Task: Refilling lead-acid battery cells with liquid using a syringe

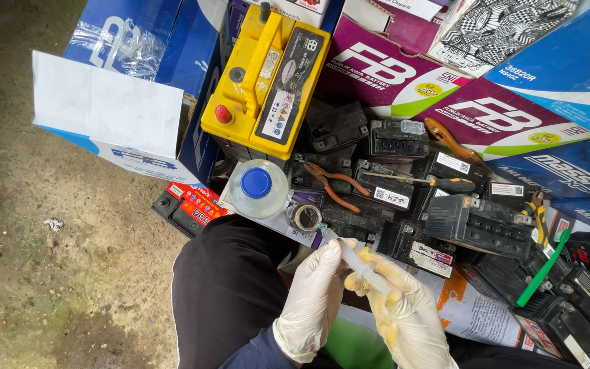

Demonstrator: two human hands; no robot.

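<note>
I see my white-gloved left hand [315, 290] and right hand [404, 311] both pinching a thin clear plastic syringe [356, 263]; light, slick, brittle, I judge; grip the barrel mid-length.

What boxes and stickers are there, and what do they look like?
Purple carton: top middle, purple, white and green.
Blue carton: top right, blue, white stripe.
Blue-and-white carton: top left, flap open.
Battery label: long, black, on the yellow battery.
Red label: on the flat battery beside the bottle.
</note>
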